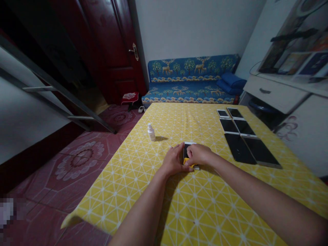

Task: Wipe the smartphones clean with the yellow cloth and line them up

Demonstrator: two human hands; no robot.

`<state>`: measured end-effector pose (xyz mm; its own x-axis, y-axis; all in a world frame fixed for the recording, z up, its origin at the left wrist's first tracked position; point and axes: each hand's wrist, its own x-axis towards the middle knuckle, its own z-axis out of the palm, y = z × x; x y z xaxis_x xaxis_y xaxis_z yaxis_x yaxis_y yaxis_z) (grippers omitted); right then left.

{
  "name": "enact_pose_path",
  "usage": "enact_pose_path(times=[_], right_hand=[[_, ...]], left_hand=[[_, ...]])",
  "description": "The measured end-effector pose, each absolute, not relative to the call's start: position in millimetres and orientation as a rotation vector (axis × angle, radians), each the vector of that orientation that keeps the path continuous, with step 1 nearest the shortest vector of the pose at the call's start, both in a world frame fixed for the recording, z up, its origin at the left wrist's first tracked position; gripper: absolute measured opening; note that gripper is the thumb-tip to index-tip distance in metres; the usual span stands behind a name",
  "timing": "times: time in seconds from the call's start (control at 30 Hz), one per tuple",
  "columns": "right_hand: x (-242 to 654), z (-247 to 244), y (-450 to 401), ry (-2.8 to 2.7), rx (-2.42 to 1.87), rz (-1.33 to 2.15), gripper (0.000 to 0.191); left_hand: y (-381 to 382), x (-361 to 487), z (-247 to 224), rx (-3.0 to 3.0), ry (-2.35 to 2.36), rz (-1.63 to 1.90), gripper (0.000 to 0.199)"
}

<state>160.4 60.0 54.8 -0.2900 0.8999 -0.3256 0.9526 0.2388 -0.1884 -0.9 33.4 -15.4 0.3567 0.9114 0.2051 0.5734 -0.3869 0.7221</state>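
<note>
A white-edged phone with a dark screen (187,149) lies flat on the yellow patterned tablecloth (133,191). My left hand (174,159) holds it along its left side, with the thumb at the near end and the fingers by the far left corner. Bunched in my right hand (199,153) is a yellow cloth (188,162), pressed on the near part of the screen. The fingers of that hand are curled and cover much of the phone. A white bottle (151,132) stands upright on the table, beyond my left hand.
Two columns of phones and tablets lie at the right, among them a small white phone (222,113) and a black tablet (239,149). Behind the table stands a blue sofa (179,87). A metal ladder (77,106) leans at the left, and a white cabinet (275,94) stands right.
</note>
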Motion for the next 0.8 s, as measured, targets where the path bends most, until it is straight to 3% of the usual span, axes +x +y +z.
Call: enact_pose_path(times=[0.23,0.53,0.8], right_hand=[[161.6,50.0,72.2,2.35,1.941,-0.499,0.027],[162.6,37.9,112.0,2.289,2.161,-0.525,0.03],[163.4,26.7,123.7,2.326,2.189,-0.566,0.03]], left_hand=[[32.2,-0.4,-11.6,2.097,1.242,0.82,0.111],[30.3,2.0,-14.9,2.058,1.34,0.755,0.132],[28.0,1.3,-8.9,2.014,1.368,0.765,0.126]])
